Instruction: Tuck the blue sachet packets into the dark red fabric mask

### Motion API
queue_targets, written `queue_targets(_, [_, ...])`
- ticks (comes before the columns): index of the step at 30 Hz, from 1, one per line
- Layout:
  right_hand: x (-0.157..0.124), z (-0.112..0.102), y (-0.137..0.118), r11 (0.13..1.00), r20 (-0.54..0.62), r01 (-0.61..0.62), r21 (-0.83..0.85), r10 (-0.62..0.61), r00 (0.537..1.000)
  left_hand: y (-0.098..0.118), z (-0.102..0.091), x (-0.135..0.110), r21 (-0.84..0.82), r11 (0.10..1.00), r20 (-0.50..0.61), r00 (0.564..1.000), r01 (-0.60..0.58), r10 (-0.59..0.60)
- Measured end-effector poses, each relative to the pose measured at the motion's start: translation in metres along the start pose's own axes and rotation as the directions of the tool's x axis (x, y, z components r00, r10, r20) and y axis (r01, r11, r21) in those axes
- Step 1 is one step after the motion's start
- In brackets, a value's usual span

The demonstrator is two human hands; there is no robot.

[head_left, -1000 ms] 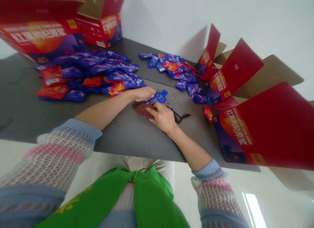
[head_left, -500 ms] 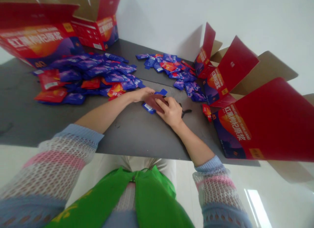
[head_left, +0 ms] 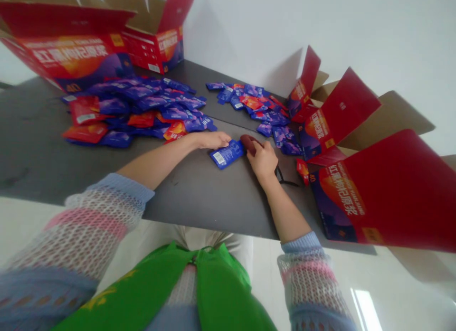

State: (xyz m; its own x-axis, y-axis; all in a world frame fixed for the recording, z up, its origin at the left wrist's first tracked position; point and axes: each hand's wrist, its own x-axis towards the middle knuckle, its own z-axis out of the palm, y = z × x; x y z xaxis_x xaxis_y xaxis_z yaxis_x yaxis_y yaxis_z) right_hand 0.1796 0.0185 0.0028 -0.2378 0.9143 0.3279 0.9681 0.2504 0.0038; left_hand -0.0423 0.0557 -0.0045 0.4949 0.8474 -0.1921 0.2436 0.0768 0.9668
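Nearest the camera, a green apron (head_left: 221,288) hangs over the person's front, and open-knit striped sleeves (head_left: 96,222) run out to bare forearms reaching across a dark grey tabletop (head_left: 199,203). The two hands are apart, with a blue sachet (head_left: 227,154) lying flat on the table between them. The left hand (head_left: 213,140) rests palm down and open, its fingertips just beside the sachet's upper edge. The right hand (head_left: 262,161) sits with curled fingers on a small dark red oval object (head_left: 249,143), its exact kind hard to tell, which is close to the sachet's other end. A thin black loop (head_left: 285,181) lies just past the right hand. Beyond, a large heap of blue and red sachets (head_left: 142,108) lies to the left, a smaller heap (head_left: 252,100) lies ahead, and a lone red sachet (head_left: 303,171) sits at the right. Opened red cartons (head_left: 377,198) stand along the right side, more red cartons (head_left: 71,51) stand at the far left, and a white wall (head_left: 356,27) closes the view.
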Motion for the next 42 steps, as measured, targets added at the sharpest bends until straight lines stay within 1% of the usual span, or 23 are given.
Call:
queue_targets(1, [0.001, 0.000, 0.004, 0.999, 0.008, -0.041, -0.008, 0.041, 0.999, 0.000, 0.001, -0.001, 0.001, 1.000, -0.002, 1.000, 0.001, -0.001])
queue_targets(3, [0.002, 0.000, 0.009, 0.997, 0.009, -0.082, -0.006, 0.082, 0.997, -0.001, 0.002, -0.002, -0.002, 1.000, -0.028, 1.000, -0.001, 0.001])
queue_targets(8, [0.001, -0.001, 0.007, 0.995, 0.009, -0.090, 0.042, 0.089, 0.996, -0.008, 0.005, -0.004, 0.012, 0.999, -0.174, 0.984, -0.043, 0.044])
queue_targets(11, [0.001, -0.001, 0.007, 0.995, 0.023, -0.085, 0.058, 0.084, 0.996, -0.018, 0.009, -0.002, 0.020, 0.995, -0.220, 0.970, -0.101, 0.103])
queue_targets(13, [0.001, -0.001, 0.008, 0.995, 0.026, -0.075, 0.061, 0.073, 0.997, -0.025, 0.013, -0.002, 0.054, 0.988, -0.251, 0.956, -0.142, 0.151])
queue_targets(16, [0.001, 0.000, 0.009, 0.996, 0.025, -0.062, 0.059, 0.060, 0.998, -0.027, 0.018, -0.006, 0.226, 0.947, -0.298, 0.909, -0.228, 0.291])
queue_targets(18, [0.000, 0.000, 0.009, 0.997, 0.029, -0.058, 0.059, 0.057, 0.998, -0.023, 0.022, -0.012, 0.380, 0.889, -0.294, 0.878, -0.256, 0.378])
queue_targets(19, [0.000, 0.000, 0.009, 0.997, 0.029, -0.056, 0.059, 0.054, 0.998, -0.019, 0.025, -0.016, 0.457, 0.854, -0.277, 0.872, -0.251, 0.405])
queue_targets(21, [0.000, -0.001, 0.008, 0.997, 0.025, -0.055, 0.058, 0.053, 0.998, -0.011, 0.034, -0.025, 0.605, 0.768, -0.235, 0.874, -0.211, 0.425])
queue_targets(24, [0.001, -0.001, 0.008, 0.997, 0.034, -0.055, 0.053, 0.054, 0.998, 0.000, 0.054, -0.035, 0.794, 0.600, -0.201, 0.891, -0.094, 0.406])
queue_targets(26, [0.001, -0.001, 0.009, 0.997, 0.038, -0.053, 0.053, 0.051, 0.998, 0.004, 0.069, -0.040, 0.868, 0.495, -0.193, 0.905, -0.021, 0.378])
queue_targets(28, [0.000, -0.001, 0.009, 0.997, 0.029, -0.049, 0.056, 0.047, 0.998, 0.008, 0.082, -0.044, 0.901, 0.432, -0.209, 0.914, 0.042, 0.348])
queue_targets(30, [0.000, 0.000, 0.009, 0.997, 0.017, -0.044, 0.060, 0.043, 0.999, 0.012, 0.089, -0.046, 0.904, 0.412, -0.257, 0.917, 0.116, 0.305])
queue_targets(33, [-0.001, 0.001, 0.010, 0.997, 0.011, -0.038, 0.062, 0.038, 0.999, 0.016, 0.094, -0.048, 0.903, 0.371, -0.324, 0.912, 0.218, 0.252])
queue_targets(36, [-0.001, 0.001, 0.009, 0.997, 0.018, -0.041, 0.059, 0.040, 0.999, 0.020, 0.095, -0.049, 0.898, 0.312, -0.387, 0.893, 0.310, 0.230])
queue_targets(39, [0.000, 0.000, 0.009, 0.997, 0.029, -0.047, 0.064, 0.045, 0.999, 0.022, 0.095, -0.049, 0.870, 0.330, -0.442, 0.876, 0.366, 0.194])
queue_targets(42, [0.000, -0.001, 0.009, 0.997, 0.035, -0.049, 0.065, 0.047, 0.998, 0.019, 0.096, -0.049, 0.854, 0.377, -0.450, 0.873, 0.359, 0.187])
